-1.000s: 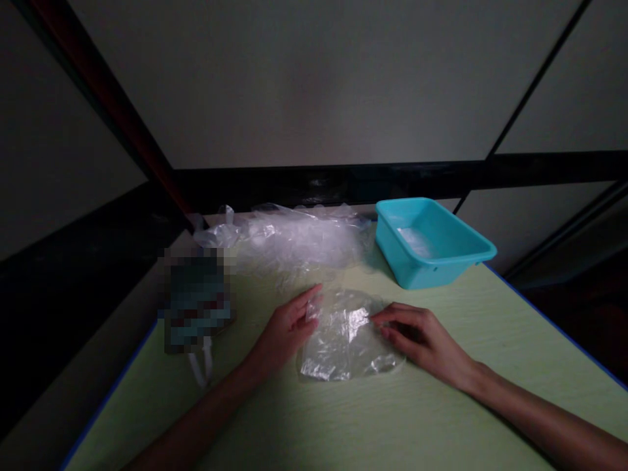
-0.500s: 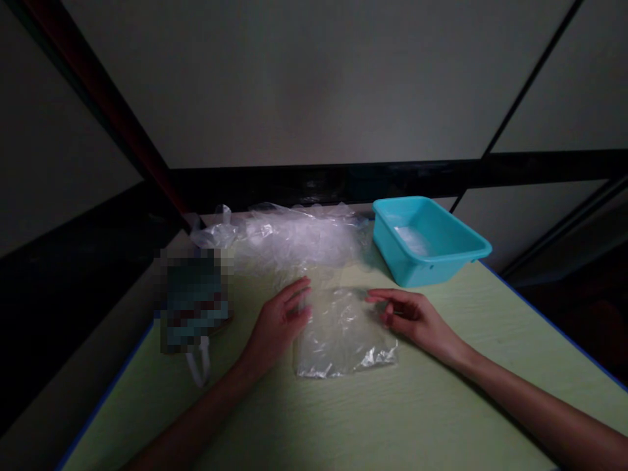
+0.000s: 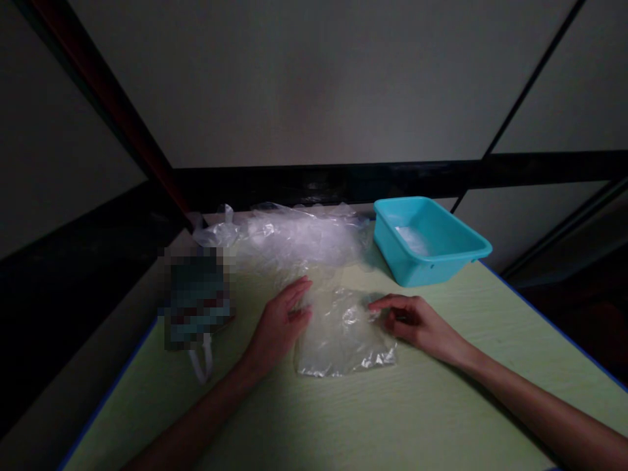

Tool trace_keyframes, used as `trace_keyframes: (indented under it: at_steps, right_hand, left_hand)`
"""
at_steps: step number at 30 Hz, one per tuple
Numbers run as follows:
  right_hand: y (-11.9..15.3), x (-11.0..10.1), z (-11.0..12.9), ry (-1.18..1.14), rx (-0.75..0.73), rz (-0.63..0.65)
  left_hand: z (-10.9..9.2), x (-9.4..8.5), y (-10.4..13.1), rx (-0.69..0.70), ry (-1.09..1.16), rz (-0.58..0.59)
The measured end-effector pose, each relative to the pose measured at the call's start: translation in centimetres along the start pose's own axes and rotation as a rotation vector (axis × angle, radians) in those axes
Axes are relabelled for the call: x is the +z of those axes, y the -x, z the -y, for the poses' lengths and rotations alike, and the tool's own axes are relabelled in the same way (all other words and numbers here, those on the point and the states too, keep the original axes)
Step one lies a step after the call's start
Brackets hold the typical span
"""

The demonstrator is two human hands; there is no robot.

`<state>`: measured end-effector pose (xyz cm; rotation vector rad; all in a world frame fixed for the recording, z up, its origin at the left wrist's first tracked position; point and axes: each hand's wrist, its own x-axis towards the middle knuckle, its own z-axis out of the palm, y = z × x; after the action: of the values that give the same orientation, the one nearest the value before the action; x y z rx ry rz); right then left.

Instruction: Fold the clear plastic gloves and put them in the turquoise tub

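Observation:
A clear plastic bag [image 3: 343, 340] lies flat and a little wrinkled on the pale green table [image 3: 314, 418]. At its left edge rests my left hand [image 3: 282, 320], fingers apart and holding nothing. My right hand [image 3: 409, 320] is over the bag's right side, its index finger stretched toward the plastic and the other fingers loosely curled. Its fingertips seem to touch the bag's upper right part; nothing is gripped.
Behind the bag lies a heap of clear plastic bags [image 3: 304, 239] against the wall. A turquoise basin [image 3: 436, 268] with something whitish inside stands at the back right. To the left is a blurred-out item [image 3: 196, 301] with a white strap [image 3: 200, 363].
My right hand has lowered slightly onto the bag's right side, its index finger now over the plastic. The left hand has hardly moved.

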<state>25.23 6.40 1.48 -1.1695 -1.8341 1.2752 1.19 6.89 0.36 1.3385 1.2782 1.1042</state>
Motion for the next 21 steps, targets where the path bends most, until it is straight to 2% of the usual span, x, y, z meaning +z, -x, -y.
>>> trace_keyframes:
  at_steps: [4, 10, 13, 16, 21]
  right_hand:
    - [0.0, 0.1, -0.4, -0.028, -0.014, -0.004]
    - [0.0, 0.0, -0.8, -0.031, 0.001, 0.021]
    - [0.1, -0.1, -0.6, -0.043, 0.003, 0.027]
    - [0.1, -0.4, -0.4, -0.028, 0.010, 0.025]
    - [0.3, -0.7, -0.4, -0.041, 0.038, 0.018]
  left_hand:
    - [-0.1, -0.2, 0.3, 0.025, -0.023, -0.047]
    - [-0.4, -0.6, 0.6, 0.074, -0.079, -0.054]
    - [-0.8, -0.9, 0.6, 0.072, -0.128, -0.103]
    - [-1.5, -1.6, 1.0, 0.014, -0.220, -0.125]
    - [-2.4, -2.7, 3.3, -0.162, -0.211, -0.048]
